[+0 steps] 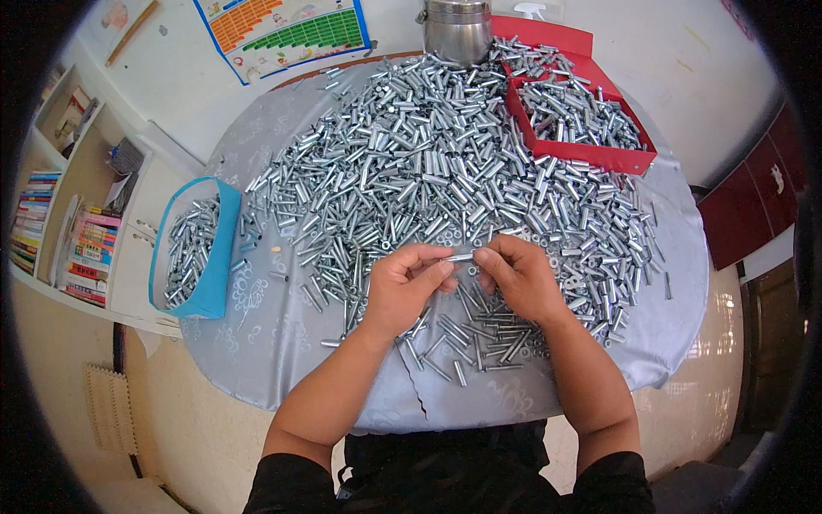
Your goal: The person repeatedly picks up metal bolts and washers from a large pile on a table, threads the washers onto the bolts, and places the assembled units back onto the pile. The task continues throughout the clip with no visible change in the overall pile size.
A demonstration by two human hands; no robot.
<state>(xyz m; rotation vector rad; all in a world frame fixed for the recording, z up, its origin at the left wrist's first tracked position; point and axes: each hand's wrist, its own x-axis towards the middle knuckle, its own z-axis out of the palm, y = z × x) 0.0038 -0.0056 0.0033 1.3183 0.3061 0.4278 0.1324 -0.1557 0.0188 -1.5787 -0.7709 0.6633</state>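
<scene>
My left hand (pixel 401 284) and my right hand (pixel 524 279) meet over the near middle of the table, both closed. Between their fingertips, a slim silver expansion bolt (pixel 461 257) lies roughly level, one end in each hand. Fingers cover its ends. Just beyond the hands spreads a large heap of metal sleeves (pixel 419 163), mixed with long bolts. Nuts and washers (pixel 447 233) lie close by the fingertips. Below my right hand, several loose bolts (pixel 505 332) are scattered on the silvery tablecloth (pixel 300 377).
A blue fabric basket (pixel 224 257) of metal sleeves stands at the left edge. An open red box (pixel 591 156) filled with similar parts sits at the far right. Behind the heap rises a stainless steel container (pixel 458 36). A bookshelf (pixel 64 197) flanks the table.
</scene>
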